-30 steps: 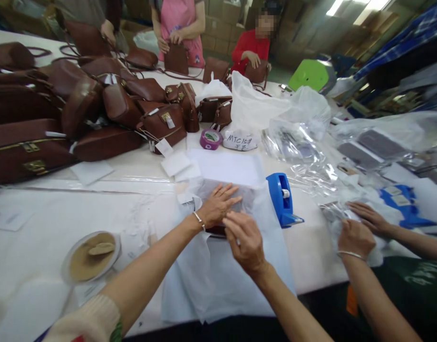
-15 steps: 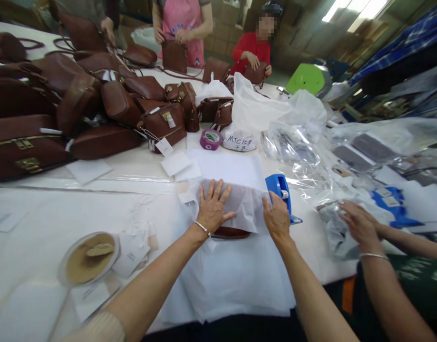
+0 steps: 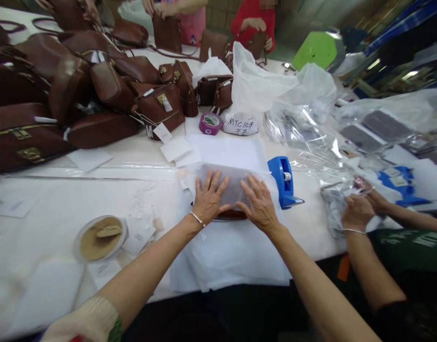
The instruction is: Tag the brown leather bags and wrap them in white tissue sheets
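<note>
A brown leather bag (image 3: 231, 214) lies on white tissue paper (image 3: 236, 251), mostly covered by a folded-over sheet; only its near edge shows. My left hand (image 3: 208, 197) lies flat with fingers spread on the left part of the covering sheet (image 3: 230, 183). On the right part, my right hand (image 3: 259, 202) rests the same way, fingers apart. Neither hand grips anything. Just right of the paper stands a blue tape dispenser (image 3: 283, 183). White cards (image 3: 176, 148) lie beyond the paper to the left.
Many brown bags (image 3: 107, 88) crowd the far left. A purple tape roll (image 3: 210, 123) sits beyond the paper. At left is a bowl of tan paste (image 3: 100, 238). A co-worker's hands (image 3: 361, 206) handle a plastic-wrapped item at right. Two other people hold bags across the table.
My right hand has moved left from the sheet's right edge onto its top, fingers now spread. My left hand stays on the sheet. The camera view has tilted downward.
</note>
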